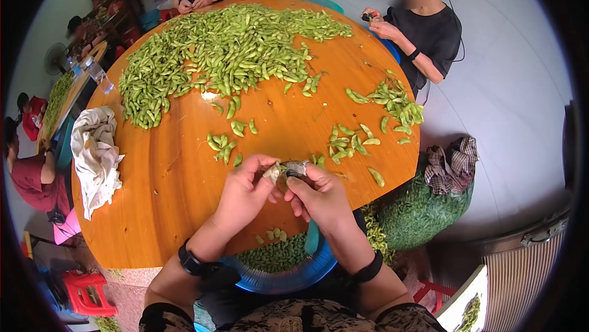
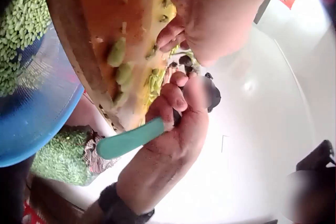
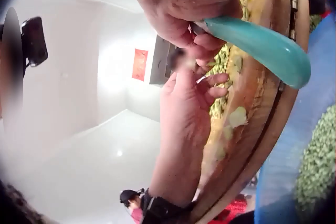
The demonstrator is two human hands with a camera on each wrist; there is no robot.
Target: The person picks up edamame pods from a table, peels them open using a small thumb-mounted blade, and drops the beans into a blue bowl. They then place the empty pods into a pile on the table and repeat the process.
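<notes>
Over the table's near edge, my left hand point(image 1: 242, 188) and right hand point(image 1: 322, 194) meet at the fingertips. White wrapping point(image 1: 273, 172) covers my left fingertips, which pinch a green pod point(image 1: 283, 171), mostly hidden. My right fingers curl round a tool with a teal handle point(image 3: 262, 50); its working end is hidden in the grip. Grey wrapping point(image 1: 297, 167) covers a right fingertip. Below the hands, a blue basin point(image 1: 261, 284) holds shelled green beans point(image 1: 276, 255). A few loose pale-green pieces point(image 2: 124, 73) lie on the table edge beside it.
A large heap of green pods point(image 1: 233, 44) covers the far side of the round wooden table point(image 1: 178, 209). Smaller pod clusters point(image 1: 353, 142) lie nearer. A white cloth point(image 1: 95, 160) hangs at left. A full green sack point(image 1: 429, 212) stands at right. Other people sit around the table.
</notes>
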